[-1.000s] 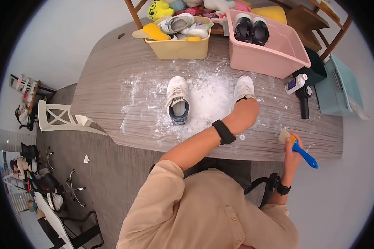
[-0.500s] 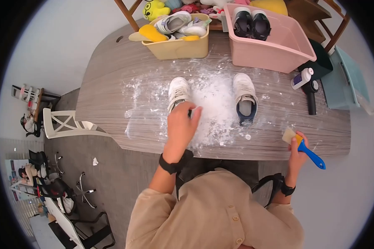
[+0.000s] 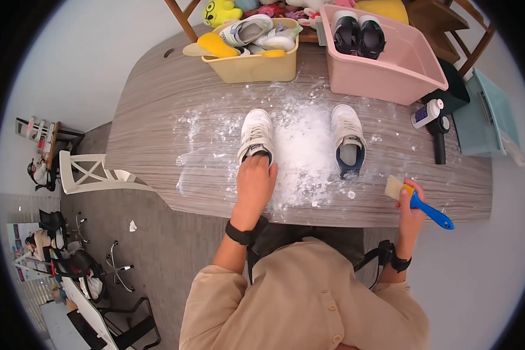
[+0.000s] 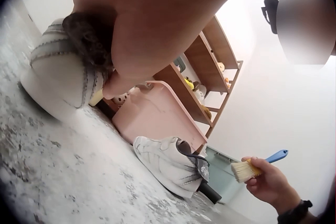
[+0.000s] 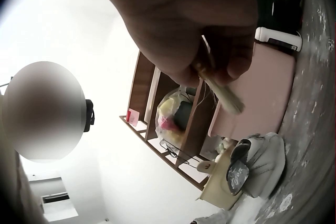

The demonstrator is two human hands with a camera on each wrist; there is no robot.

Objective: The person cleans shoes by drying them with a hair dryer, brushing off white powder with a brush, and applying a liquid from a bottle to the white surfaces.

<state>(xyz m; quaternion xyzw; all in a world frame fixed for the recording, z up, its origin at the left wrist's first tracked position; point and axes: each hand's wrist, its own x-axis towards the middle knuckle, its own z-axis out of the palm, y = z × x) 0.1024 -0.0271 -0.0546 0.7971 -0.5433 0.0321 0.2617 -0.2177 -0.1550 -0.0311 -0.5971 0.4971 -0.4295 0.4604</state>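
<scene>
Two white sneakers with dark blue linings stand apart on the powder-dusted table. My left hand is at the left sneaker, its fingers inside the opening and its thumb outside along the side, gripping the collar. In the left wrist view, that sneaker lies close under the hand, which hides part of the opening. To its right stands the other sneaker, untouched. Beyond it, at the table's front right, my right hand holds a paintbrush with a blue handle and pale bristles pointing up-left.
White powder lies thick between the sneakers. Behind stand a yellow bin of shoes and a pink bin holding dark shoes. A white bottle, a black handled item and a teal box are at the right.
My left hand has left the right sneaker, moved left and put its fingers into the left sneaker. The right hand keeps hold of the brush, shifting only slightly.
</scene>
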